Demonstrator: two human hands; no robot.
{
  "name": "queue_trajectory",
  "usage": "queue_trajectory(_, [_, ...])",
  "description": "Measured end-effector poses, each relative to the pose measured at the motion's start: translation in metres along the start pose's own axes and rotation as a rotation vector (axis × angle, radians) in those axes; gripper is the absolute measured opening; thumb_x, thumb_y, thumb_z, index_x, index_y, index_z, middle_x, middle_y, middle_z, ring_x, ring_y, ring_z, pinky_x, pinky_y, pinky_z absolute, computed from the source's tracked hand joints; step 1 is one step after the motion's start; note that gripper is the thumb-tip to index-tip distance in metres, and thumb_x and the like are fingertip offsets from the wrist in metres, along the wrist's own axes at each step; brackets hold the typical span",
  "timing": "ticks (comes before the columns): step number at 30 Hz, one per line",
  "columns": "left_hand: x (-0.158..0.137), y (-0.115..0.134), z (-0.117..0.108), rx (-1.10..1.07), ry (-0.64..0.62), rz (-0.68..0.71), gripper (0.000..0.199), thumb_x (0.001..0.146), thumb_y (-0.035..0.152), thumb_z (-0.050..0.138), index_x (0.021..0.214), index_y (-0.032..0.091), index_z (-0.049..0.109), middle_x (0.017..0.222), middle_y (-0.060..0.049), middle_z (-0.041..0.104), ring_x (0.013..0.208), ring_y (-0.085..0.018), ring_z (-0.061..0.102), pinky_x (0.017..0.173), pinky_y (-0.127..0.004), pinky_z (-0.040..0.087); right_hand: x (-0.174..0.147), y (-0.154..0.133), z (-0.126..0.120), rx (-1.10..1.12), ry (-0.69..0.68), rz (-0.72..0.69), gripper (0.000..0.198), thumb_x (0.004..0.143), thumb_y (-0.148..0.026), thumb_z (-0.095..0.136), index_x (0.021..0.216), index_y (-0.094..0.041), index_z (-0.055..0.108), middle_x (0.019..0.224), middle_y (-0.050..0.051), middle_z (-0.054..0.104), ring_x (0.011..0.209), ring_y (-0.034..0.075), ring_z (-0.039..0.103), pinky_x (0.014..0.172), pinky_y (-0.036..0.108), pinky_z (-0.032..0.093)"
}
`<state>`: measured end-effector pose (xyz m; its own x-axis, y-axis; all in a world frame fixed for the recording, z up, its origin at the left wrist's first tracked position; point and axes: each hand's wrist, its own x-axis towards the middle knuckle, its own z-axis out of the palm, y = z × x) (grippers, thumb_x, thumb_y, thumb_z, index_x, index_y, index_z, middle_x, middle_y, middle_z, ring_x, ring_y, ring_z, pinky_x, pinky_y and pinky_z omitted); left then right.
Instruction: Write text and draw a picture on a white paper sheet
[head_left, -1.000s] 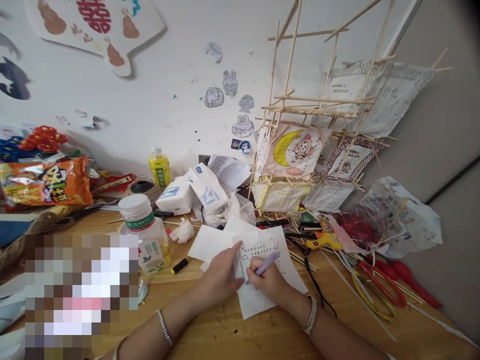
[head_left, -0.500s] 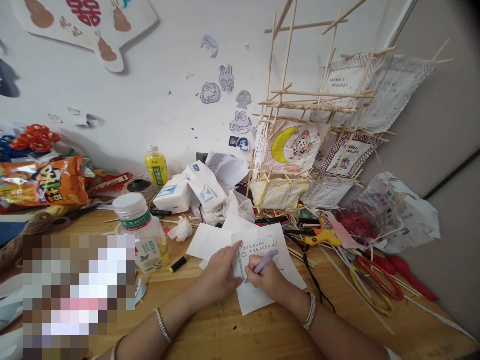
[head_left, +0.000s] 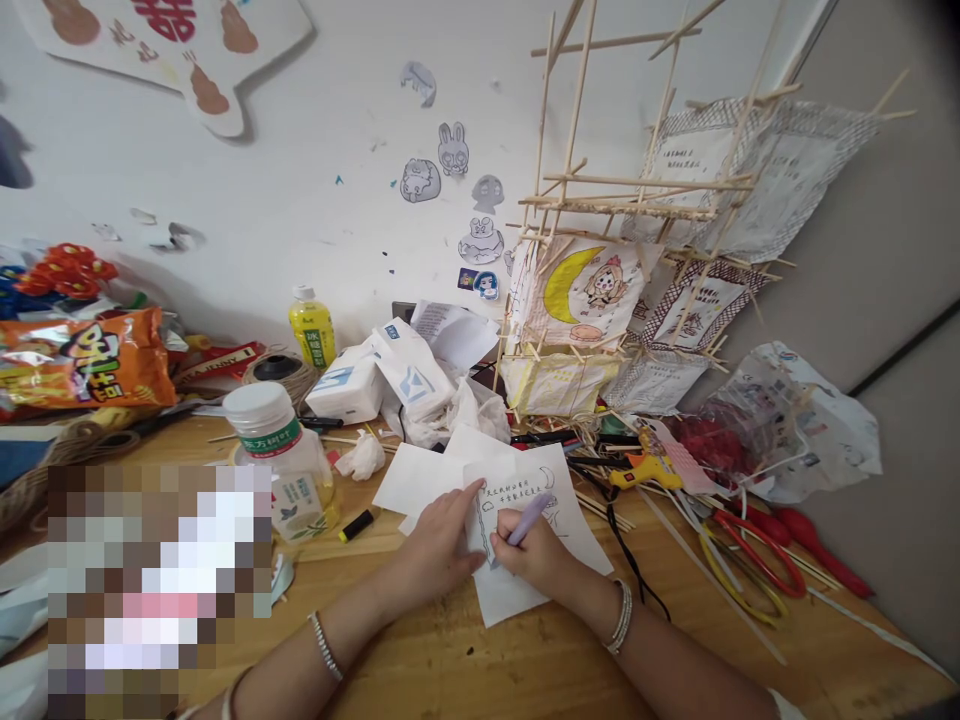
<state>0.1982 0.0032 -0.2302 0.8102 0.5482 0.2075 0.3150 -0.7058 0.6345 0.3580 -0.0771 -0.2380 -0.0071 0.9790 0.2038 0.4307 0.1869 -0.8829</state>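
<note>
A white sheet of paper [head_left: 517, 590] lies on the wooden table, bearing handwritten characters, a crescent moon, a small cloud and a wavy border down its left side. My right hand [head_left: 536, 553] is closed round a purple pen [head_left: 531, 519], its tip near that border and hidden by my fingers. Flat on the sheet's left edge rests my left hand [head_left: 442, 543], fingers stretched out. More white paper [head_left: 409, 482] is under and behind the sheet. A black pen cap with a yellow end [head_left: 356, 526] lies to the left of my left hand.
On the left stand a plastic jar [head_left: 262, 420] and a yellow drink bottle [head_left: 312, 328]. Tissue packs [head_left: 412, 370] lie behind the paper. A stick frame with drawn panels [head_left: 592, 300] rises at the back right. Scissors [head_left: 761, 560] and a yellow glue gun [head_left: 645, 470] are on the right.
The view has shifted very slightly. Both hands stay in nearly the same place on the sheet, and the pen is still in my right hand.
</note>
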Motion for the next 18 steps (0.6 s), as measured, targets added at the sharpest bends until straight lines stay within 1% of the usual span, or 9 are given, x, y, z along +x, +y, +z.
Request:
queue_trajectory(3, [0.0000,0.0000,0.0007,-0.003,0.004,-0.014,0.077,0.068,0.015,0.062,0.135,0.021,0.024,0.118,-0.010,0.048,0.111,-0.027,0.043,0.094,-0.042,0.035,0.0006,-0.0009,-0.0017,0.039,0.040,0.027,0.026,0.074,-0.017,0.046,0.055,-0.021,0.029,0.048,-0.007,0.035,0.046,0.009,0.034,0.045,0.021,0.027])
queue_trajectory(6, [0.0006,-0.0007,0.0026,-0.005,0.023,-0.026,0.076,0.070,0.014,0.060,0.136,0.021,0.022,0.117,-0.010,0.049,0.111,-0.027,0.043,0.093,-0.042,0.036,0.0012,-0.0043,-0.0049,0.063,0.138,0.004,0.024,0.076,-0.018,0.045,0.055,-0.022,0.033,0.045,-0.006,0.039,0.045,0.011,0.039,0.048,0.022,0.032])
queue_trajectory(8, [0.0016,-0.0018,0.0041,-0.006,0.045,-0.030,0.076,0.071,0.011,0.057,0.137,0.020,0.020,0.117,-0.010,0.049,0.112,-0.026,0.042,0.092,-0.041,0.036,0.0011,-0.0065,-0.0059,0.073,0.178,-0.008,0.025,0.077,-0.020,0.045,0.055,-0.022,0.034,0.045,-0.006,0.040,0.046,0.011,0.040,0.048,0.022,0.033])
queue_trajectory(12, [0.0025,-0.0041,0.0054,-0.009,0.065,-0.018,0.077,0.071,0.010,0.055,0.138,0.019,0.018,0.118,-0.011,0.048,0.113,-0.026,0.041,0.093,-0.042,0.036,0.0013,-0.0051,-0.0030,0.038,0.107,-0.004,0.026,0.077,-0.021,0.046,0.056,-0.022,0.031,0.046,-0.007,0.037,0.045,0.010,0.037,0.046,0.022,0.030])
queue_trajectory(14, [0.0018,-0.0043,0.0045,-0.010,0.052,-0.001,0.079,0.069,0.012,0.058,0.138,0.019,0.019,0.120,-0.011,0.047,0.114,-0.026,0.041,0.096,-0.042,0.035,0.0023,-0.0025,-0.0011,-0.005,0.078,-0.024,0.027,0.076,-0.019,0.047,0.056,-0.022,0.030,0.048,-0.007,0.036,0.047,0.010,0.036,0.047,0.022,0.029])
queue_trajectory(18, [-0.0004,-0.0022,0.0012,-0.002,0.012,0.014,0.081,0.067,0.014,0.061,0.137,0.020,0.022,0.122,-0.011,0.046,0.114,-0.026,0.041,0.099,-0.042,0.032,0.0045,0.0011,0.0000,-0.033,0.069,-0.029,0.027,0.076,-0.017,0.046,0.055,-0.021,0.028,0.048,-0.007,0.035,0.048,0.010,0.035,0.048,0.022,0.028])
